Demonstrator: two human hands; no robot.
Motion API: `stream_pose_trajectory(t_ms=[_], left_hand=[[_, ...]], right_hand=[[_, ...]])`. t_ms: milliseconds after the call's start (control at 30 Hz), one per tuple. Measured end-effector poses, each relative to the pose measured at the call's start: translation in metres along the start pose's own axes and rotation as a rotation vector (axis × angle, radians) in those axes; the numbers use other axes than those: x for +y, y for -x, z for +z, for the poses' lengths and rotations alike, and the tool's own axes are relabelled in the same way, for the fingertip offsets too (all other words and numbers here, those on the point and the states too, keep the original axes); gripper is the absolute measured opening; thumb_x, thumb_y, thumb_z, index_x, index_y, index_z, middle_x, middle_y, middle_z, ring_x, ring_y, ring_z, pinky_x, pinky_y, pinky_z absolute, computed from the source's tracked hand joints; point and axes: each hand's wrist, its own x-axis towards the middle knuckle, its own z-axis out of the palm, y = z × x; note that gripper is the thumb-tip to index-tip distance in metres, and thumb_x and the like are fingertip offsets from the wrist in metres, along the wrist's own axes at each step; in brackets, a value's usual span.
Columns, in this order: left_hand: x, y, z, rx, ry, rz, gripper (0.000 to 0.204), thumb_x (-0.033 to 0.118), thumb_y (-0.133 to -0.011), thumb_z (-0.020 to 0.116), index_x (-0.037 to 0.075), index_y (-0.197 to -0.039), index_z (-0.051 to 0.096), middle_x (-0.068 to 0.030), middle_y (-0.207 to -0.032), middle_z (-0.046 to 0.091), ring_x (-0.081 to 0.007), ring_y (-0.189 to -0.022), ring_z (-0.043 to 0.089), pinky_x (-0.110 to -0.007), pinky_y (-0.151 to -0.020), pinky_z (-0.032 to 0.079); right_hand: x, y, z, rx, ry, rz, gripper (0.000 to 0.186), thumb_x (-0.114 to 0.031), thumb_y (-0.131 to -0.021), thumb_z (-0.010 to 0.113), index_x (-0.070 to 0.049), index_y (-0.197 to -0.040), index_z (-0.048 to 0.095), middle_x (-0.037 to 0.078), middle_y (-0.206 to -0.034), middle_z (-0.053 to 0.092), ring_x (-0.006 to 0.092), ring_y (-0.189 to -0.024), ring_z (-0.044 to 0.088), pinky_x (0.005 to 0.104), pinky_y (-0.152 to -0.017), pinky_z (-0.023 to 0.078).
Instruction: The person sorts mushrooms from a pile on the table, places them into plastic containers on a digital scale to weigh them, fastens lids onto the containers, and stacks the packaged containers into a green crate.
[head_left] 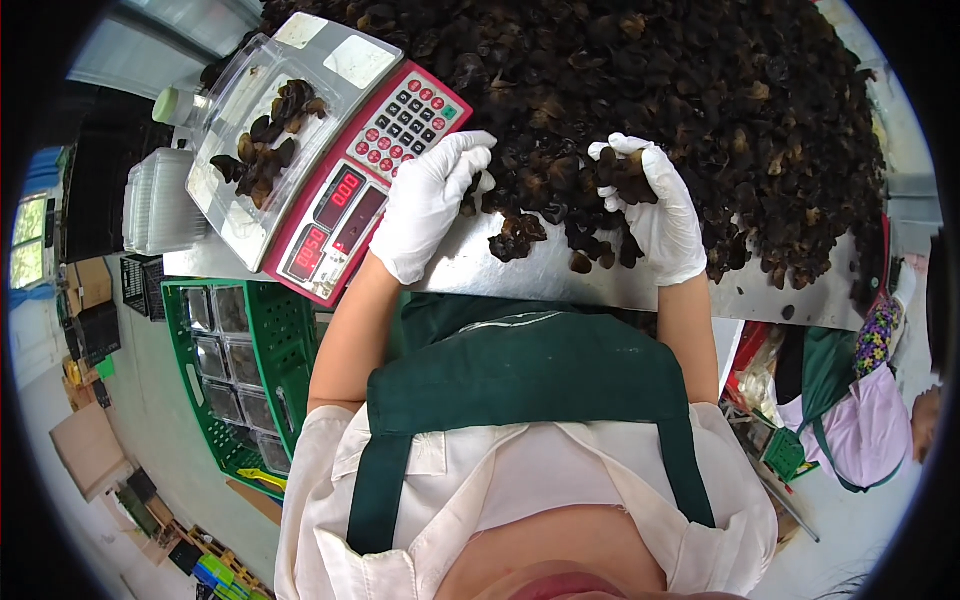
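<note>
My left hand (430, 205), in a white glove, has curled fingers at the pile's edge, beside a red-and-silver scale (320, 280); what they hold is hidden. My gloved right hand (660, 210) grips a dark, frilly fungus piece (627, 175) between thumb and fingers. A heap of similar dark fungus (640, 70) covers much of the steel table (450, 265), and a loose clump (517, 235) lies between my hands. On the scale, a clear plastic container (225, 115) holds several fungus pieces (260, 170).
Stacked clear containers (160, 200) and a green-capped bottle (170, 105) stand left of the scale. Below, a green crate (285, 320) holds packed clear boxes. Black crates (140, 290) are farther left. At the right, a co-worker (860, 420) in lilac clothing and a green apron is beside the table.
</note>
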Motion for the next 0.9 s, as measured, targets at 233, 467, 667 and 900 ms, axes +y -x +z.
stream_pose_trajectory(t_ms=[233,467,667,900], left_hand=[[0.002,0.003,-0.012,-0.064,0.354,-0.046,0.057,0.048,-0.111,0.040,0.001,-0.133,0.062,-0.0110,-0.097,0.076,-0.0127,-0.073,0.066,-0.023,-0.062,0.047],[-0.009,0.000,-0.024,-0.179,0.750,-0.102,0.045,0.019,-0.100,0.063,-0.002,-0.139,0.056,-0.0200,-0.112,0.074,-0.0196,-0.091,0.070,-0.031,-0.071,0.055],[0.016,0.028,-0.031,-0.103,0.761,-0.122,0.055,0.005,-0.092,0.069,0.002,-0.144,0.053,-0.0164,-0.122,0.071,-0.0202,-0.106,0.070,-0.031,-0.087,0.056],[0.047,0.081,-0.086,0.224,0.608,0.155,0.052,-0.006,-0.086,0.068,0.001,-0.137,0.058,-0.0133,-0.120,0.070,-0.0184,-0.104,0.068,-0.032,-0.096,0.055]], right_hand=[[0.004,0.003,0.007,-0.007,0.013,0.022,0.037,-0.035,-0.104,0.061,-0.004,-0.124,0.067,0.012,-0.118,0.072,0.0164,-0.085,0.066,0.0286,-0.073,0.054],[0.008,0.001,0.012,-0.020,0.029,0.026,0.037,-0.035,-0.104,0.061,-0.004,-0.125,0.066,0.011,-0.118,0.072,0.0159,-0.084,0.066,0.0279,-0.073,0.054],[0.010,0.002,0.032,-0.030,0.078,0.058,0.034,-0.033,-0.104,0.060,-0.006,-0.126,0.065,0.009,-0.118,0.071,0.0150,-0.089,0.065,0.0289,-0.076,0.053],[0.000,-0.036,0.132,-0.309,0.326,0.129,0.036,-0.031,-0.103,0.061,-0.005,-0.129,0.062,0.007,-0.118,0.067,0.0128,-0.093,0.060,0.0280,-0.079,0.050]])
